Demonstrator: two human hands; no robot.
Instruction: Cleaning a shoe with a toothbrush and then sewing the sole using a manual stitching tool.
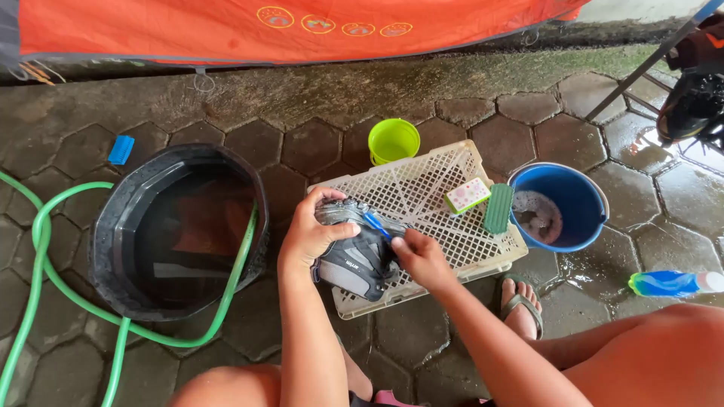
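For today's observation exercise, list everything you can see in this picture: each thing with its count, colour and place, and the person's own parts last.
shoe: 1, grey-black, on the crate, held
small brush: 1, blue, against the shoe
crate: 1, cream, centre, upturned
scrub brush: 1, green, on the crate
sponge: 1, white-green, on the crate
small pail: 1, lime, behind the crate
bucket: 1, blue, right, sudsy
tub: 1, black, left
hose: 1, green, around the tub
bottle: 1, blue, right
left hand: grip on the shoe
right hand: grip on the small brush
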